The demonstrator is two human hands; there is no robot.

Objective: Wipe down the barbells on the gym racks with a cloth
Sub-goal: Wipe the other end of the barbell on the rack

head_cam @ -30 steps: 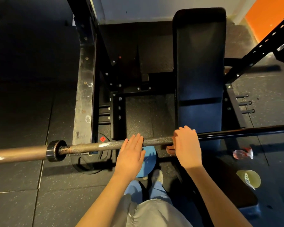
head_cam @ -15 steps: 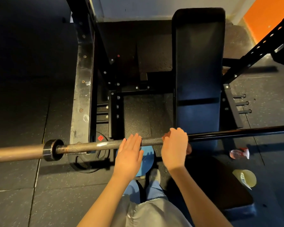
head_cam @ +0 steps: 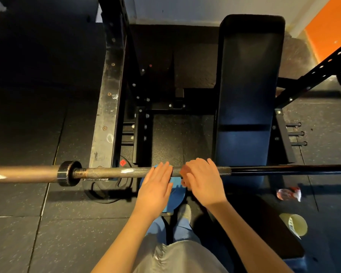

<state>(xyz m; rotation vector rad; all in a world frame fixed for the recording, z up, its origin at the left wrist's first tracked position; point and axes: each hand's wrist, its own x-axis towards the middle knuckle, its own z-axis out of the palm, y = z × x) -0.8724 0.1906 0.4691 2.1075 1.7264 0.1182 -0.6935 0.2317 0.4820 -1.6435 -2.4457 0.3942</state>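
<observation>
Across the middle of the view, the barbell (head_cam: 114,172) lies level on the squat rack (head_cam: 108,95), its collar (head_cam: 68,173) just outside the left upright. The left hand (head_cam: 156,186) is flat, its fingers straight and together, with the fingertips resting on the knurled shaft. Just beside it, the right hand (head_cam: 204,180) curls over the bar and grips a reddish-brown cloth (head_cam: 183,173) against the steel. Only a crumpled edge of the cloth shows, at the thumb side. The hands are near each other but apart.

Left of the left hand, the knurled shaft runs bare to the collar. Right of the right hand, the smooth black shaft runs free to the frame edge, crossing the near end of a black weight bench (head_cam: 248,85).

Under the bar on the rubber floor (head_cam: 28,233) are a black weight plate (head_cam: 104,192), whose small red label (head_cam: 122,162) is unreadable, and a blue plate (head_cam: 177,196). A spray bottle (head_cam: 288,194) and a yellow-green cup (head_cam: 295,225) lie further right, and the cup's marking is illegible.
</observation>
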